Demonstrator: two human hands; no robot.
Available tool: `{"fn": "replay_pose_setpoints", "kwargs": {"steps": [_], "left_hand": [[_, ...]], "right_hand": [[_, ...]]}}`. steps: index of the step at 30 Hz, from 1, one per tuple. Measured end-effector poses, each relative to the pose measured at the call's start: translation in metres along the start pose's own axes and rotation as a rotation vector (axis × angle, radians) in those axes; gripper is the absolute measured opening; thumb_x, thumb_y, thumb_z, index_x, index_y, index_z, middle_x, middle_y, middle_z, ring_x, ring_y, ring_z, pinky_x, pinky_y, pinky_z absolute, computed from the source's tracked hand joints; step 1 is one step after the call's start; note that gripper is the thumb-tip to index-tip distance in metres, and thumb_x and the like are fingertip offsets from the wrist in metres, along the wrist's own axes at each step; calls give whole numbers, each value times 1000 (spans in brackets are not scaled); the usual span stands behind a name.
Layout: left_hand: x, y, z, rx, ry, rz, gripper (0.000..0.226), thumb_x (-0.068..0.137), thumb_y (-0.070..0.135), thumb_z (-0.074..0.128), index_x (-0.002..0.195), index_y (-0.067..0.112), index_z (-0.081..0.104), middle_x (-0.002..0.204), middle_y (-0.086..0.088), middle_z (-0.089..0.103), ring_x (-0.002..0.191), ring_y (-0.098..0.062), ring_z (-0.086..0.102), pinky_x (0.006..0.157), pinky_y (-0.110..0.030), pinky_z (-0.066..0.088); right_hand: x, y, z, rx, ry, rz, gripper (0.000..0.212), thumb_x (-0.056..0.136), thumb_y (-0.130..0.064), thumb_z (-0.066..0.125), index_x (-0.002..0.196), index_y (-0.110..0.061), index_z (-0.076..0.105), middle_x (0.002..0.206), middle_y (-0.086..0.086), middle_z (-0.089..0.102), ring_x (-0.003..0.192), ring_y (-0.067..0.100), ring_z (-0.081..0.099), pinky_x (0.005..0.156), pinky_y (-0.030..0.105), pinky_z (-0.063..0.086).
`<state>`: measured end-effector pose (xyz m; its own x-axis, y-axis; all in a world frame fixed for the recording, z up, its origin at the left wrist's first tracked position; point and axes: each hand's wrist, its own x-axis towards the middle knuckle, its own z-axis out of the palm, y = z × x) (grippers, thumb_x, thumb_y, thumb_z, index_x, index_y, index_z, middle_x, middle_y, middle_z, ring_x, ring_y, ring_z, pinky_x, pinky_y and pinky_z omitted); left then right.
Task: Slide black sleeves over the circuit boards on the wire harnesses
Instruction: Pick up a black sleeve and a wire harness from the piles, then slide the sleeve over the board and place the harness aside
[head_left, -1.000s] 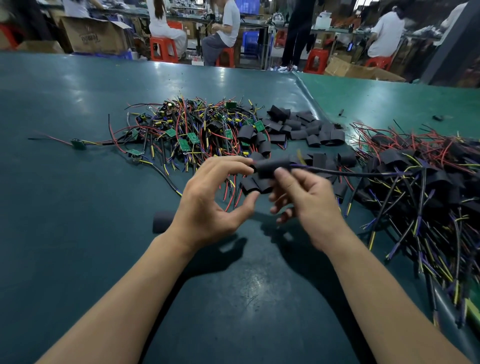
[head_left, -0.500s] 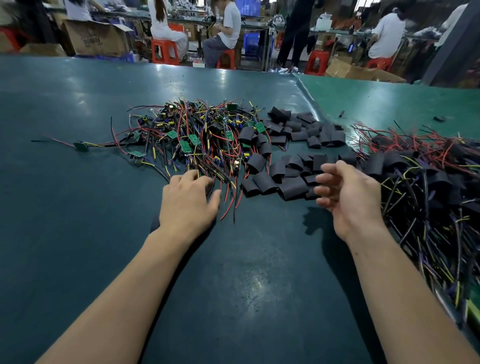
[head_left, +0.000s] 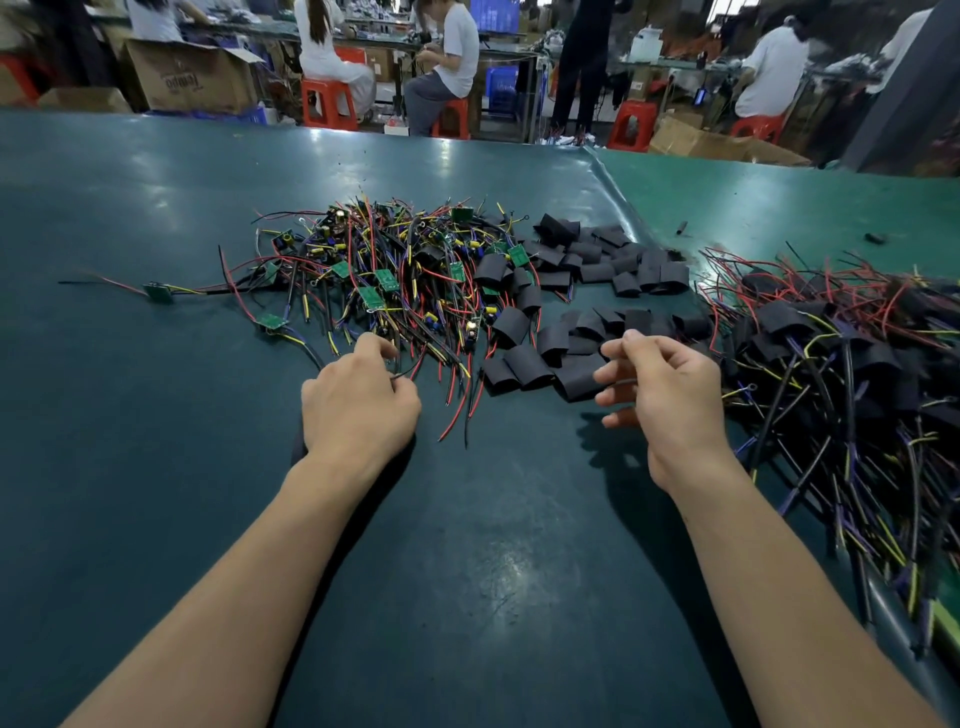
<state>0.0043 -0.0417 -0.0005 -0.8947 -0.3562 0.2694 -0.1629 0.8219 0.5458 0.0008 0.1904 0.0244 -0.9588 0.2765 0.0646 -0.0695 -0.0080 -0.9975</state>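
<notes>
While the left hand (head_left: 358, 400) pinches wires (head_left: 400, 291), sleeves (head_left: 540, 358) lie beside the right hand (head_left: 670, 389).

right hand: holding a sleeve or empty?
Empty. The right hand hovers with loosely curled fingers beside the loose sleeves, nothing between them.

Dark teal counter (head_left: 156, 467): smooth mat, semi-gloss, glare patches. Short black tube sleeves (head_left: 524, 364): matt, rubbery-looking. Thin red, yellow and black wires (head_left: 405, 270): glossy plastic insulation; small green circuit boards (head_left: 372, 296): flat, slight sheen.
</notes>
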Motion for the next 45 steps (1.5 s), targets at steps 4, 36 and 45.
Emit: {"fn": "replay_pose_setpoints", "kwargs": {"steps": [4,36,45], "left_hand": [[-1,6,-4,-314,49,0,23,82,20,64,105,23,60,76,12,64,78,-17,58,82,-35,48],[-18,22,7,-134,-15,711,22,84,30,73,101,16,73,104,0,66,106,-28,54,93,-45,41],[-42,35,4,-151,-390,912,54,65,63,80,98,22,69,96,6,59,92,-15,51,86,-31,42]], "right_hand": [[1,2,0,-10,-14,-14,27,101,-20,51,81,-11,66,56,-3,64,43,10,56,36,22,42],[7,20,10,-112,-115,-193,20,105,-24,43,95,-33,57,91,4,66,81,25,63,63,35,51],[0,12,16,109,-55,-183,15,104,-16,47,100,-21,61,78,7,68,65,20,65,50,23,51]]}}
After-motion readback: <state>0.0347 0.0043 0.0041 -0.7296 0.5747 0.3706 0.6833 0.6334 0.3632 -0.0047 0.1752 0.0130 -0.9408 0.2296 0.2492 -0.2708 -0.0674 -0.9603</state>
